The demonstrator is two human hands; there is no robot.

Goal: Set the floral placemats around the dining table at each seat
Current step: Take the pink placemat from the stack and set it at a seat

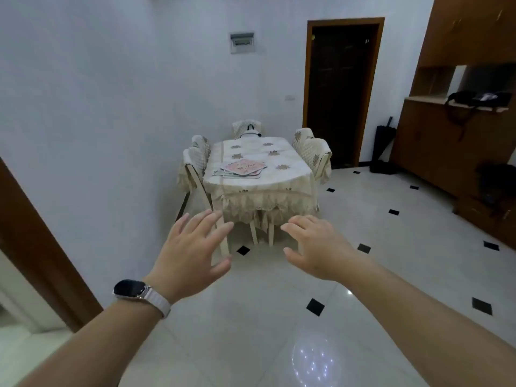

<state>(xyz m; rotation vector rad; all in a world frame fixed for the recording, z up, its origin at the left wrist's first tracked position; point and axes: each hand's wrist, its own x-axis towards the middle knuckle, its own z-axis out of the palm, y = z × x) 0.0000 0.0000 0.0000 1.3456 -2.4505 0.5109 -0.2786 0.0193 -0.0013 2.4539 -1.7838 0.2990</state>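
Hovering above the pale tiled floor, the left hand point(192, 247) was spread wide with straight fingers and held nothing, a watch point(131, 287) strapped at its wrist. Beyond it, the left-side chairs point(195, 159) stood tucked against the dining table point(279, 182). The floral placemats point(243, 168) lay in one loose stack on the cloth, toward the near-left part of the tabletop. They were well apart from both hands, and none was yet at a seat. The right hand point(315, 247) was likewise open and empty, fingers gently bent. The right-side chairs point(315, 155) flanked the table's other edge, and one more stood at the far end. The step in hand looked like the approach. Walking up to the near edge first would probably serve best, then steadying the stack with one hand while the other lifted only the top mat — so the pile beneath did not slide on the cloth.
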